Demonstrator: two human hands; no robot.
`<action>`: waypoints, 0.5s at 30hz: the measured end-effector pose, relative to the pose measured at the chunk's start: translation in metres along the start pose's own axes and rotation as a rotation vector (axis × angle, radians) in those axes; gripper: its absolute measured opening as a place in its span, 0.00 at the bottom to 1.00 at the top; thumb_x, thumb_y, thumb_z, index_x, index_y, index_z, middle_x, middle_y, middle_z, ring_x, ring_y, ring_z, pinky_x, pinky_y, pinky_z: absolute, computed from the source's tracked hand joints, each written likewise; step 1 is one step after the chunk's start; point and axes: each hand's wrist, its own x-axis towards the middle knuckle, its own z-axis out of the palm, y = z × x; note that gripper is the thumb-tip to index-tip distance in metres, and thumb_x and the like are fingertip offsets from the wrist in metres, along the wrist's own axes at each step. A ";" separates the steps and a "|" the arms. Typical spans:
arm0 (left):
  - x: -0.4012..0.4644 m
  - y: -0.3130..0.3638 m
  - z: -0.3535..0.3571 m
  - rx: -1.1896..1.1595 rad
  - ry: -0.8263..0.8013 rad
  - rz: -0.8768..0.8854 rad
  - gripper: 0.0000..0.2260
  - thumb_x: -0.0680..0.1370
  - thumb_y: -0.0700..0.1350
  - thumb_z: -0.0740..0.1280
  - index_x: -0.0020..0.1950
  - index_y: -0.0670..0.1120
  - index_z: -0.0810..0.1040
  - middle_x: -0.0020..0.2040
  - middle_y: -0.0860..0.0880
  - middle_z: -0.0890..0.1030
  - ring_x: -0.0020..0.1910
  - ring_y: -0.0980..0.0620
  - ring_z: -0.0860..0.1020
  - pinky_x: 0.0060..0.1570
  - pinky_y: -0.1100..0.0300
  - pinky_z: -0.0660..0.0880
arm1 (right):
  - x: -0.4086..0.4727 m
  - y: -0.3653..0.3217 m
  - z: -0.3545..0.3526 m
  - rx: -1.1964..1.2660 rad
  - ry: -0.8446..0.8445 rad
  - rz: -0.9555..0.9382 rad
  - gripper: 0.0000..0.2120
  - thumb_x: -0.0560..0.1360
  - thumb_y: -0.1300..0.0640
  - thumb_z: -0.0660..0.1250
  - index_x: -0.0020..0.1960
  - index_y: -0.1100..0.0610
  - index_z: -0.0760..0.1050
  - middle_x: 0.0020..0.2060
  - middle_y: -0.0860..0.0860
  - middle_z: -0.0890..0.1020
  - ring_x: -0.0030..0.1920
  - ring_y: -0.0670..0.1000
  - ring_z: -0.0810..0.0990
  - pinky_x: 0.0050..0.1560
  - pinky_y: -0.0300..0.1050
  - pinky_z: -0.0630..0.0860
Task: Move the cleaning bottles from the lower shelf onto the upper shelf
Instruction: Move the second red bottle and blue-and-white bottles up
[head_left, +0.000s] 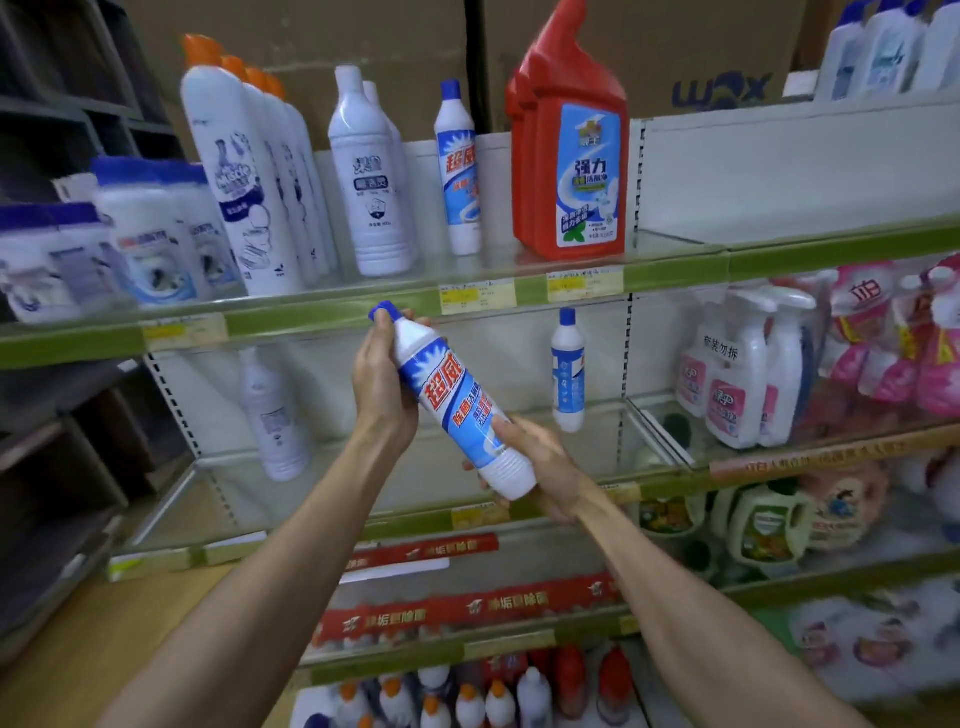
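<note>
I have the blue-capped bottle (457, 402) in both hands, tilted with its cap up and to my left and its base down toward my right. My left hand (383, 387) wraps the neck and shoulder just under the cap, fingers curled behind it. My right hand (540, 462) cups the ribbed base from below and behind, thumb pressed on the front of the label. The bottle sits in the air between the two shelf edges, in front of the lower shelf (415, 525) and just under the lip of the upper shelf (322, 317).

Past my right hand, a little above it, one matching bottle (568, 370) stands upright toward the back of the lower shelf. Beyond my left hand and well to its left, one plain white bottle (272, 415) stands on that same shelf. So two bottles are left down there, plus the one I am holding.

Above my hands, on the upper shelf, one bottle of the same kind (458, 169) stands straight up over my left hand. To its left are two white bottles (370, 176), one behind the other, then a row of four orange-capped bottles (239, 176). To its right, above my right hand, stand the red bottles (571, 150); I can make out at least two, but not exactly how many.
</note>
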 end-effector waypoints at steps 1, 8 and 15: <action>0.001 0.014 0.005 0.002 -0.006 0.006 0.17 0.80 0.56 0.64 0.55 0.41 0.76 0.42 0.46 0.83 0.41 0.46 0.80 0.52 0.46 0.76 | 0.001 -0.010 0.007 0.017 -0.015 0.010 0.24 0.74 0.43 0.68 0.63 0.59 0.73 0.48 0.62 0.83 0.35 0.54 0.82 0.27 0.43 0.76; 0.023 0.114 0.070 0.025 -0.060 0.025 0.13 0.80 0.52 0.66 0.52 0.42 0.78 0.41 0.45 0.84 0.36 0.49 0.80 0.43 0.52 0.80 | 0.021 -0.100 0.043 0.034 -0.106 0.031 0.50 0.62 0.27 0.73 0.69 0.63 0.70 0.49 0.58 0.84 0.45 0.57 0.84 0.38 0.50 0.83; 0.044 0.163 0.114 0.138 -0.158 0.081 0.12 0.80 0.51 0.66 0.45 0.44 0.80 0.40 0.47 0.84 0.35 0.50 0.82 0.35 0.56 0.80 | 0.038 -0.151 0.057 -0.237 0.037 -0.137 0.30 0.67 0.43 0.77 0.64 0.54 0.74 0.56 0.51 0.85 0.55 0.52 0.83 0.59 0.49 0.80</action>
